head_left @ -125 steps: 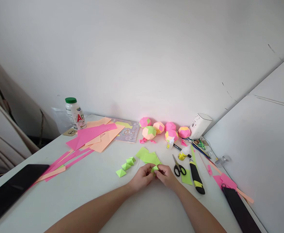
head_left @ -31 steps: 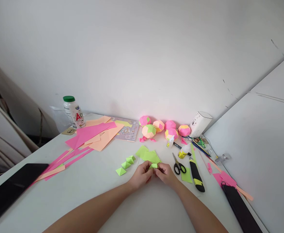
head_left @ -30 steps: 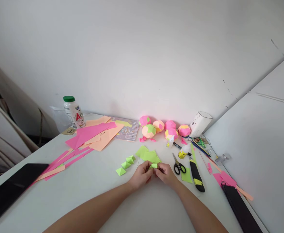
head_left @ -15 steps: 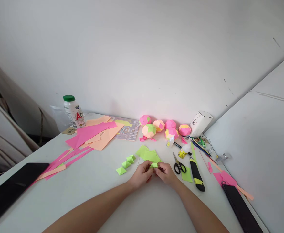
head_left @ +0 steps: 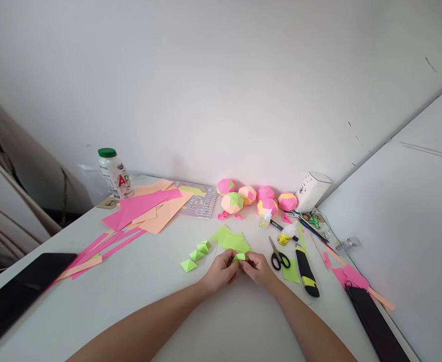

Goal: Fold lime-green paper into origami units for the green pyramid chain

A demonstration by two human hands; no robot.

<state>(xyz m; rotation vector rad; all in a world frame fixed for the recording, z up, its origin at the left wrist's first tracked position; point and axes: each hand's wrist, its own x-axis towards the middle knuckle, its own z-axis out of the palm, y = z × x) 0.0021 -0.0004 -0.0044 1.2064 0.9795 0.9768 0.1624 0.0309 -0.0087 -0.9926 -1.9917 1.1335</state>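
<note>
Both of my hands meet over the white table and pinch one small green folded paper piece between their fingertips. My left hand grips it from the left, my right hand from the right. Just behind lies a loose pile of green paper squares. Three folded green paper units sit in a row to the left of my hands. Black-handled scissors lie to the right of my right hand.
Several pink, orange and green paper balls line the wall. Pink and orange sheets and strips, a green-capped bottle, glue bottles, a black-yellow utility knife, a white box and dark flat devices surround them.
My hands stay together on the green piece, with only slight finger movement. The view has shifted a little.
</note>
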